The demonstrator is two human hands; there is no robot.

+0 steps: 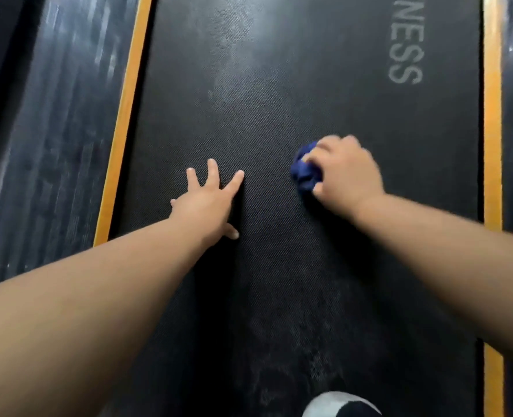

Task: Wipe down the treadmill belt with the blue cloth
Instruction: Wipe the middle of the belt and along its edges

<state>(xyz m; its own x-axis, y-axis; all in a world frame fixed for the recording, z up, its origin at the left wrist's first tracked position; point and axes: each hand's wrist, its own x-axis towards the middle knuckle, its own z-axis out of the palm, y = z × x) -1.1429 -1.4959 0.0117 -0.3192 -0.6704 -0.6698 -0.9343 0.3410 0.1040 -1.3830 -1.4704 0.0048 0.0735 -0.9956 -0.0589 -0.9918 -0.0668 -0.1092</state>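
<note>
Black treadmill belt (279, 85) fills the view. Right hand (344, 173) grips bunched blue cloth (305, 171) against it; left hand (208, 200) rests flat, fingers (212, 170) spread.

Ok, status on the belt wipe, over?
Right hand grips blue cloth on treadmill belt. Left hand flat on belt, fingers spread. Pale smears ahead; nothing blocking.

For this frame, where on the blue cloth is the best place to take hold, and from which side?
Probably its bunched top, from above and from the right, as the right hand grips the blue cloth now. It is wadded into a lump on the treadmill belt, so fingers curled over the crown leave its underside free to wipe.
</note>
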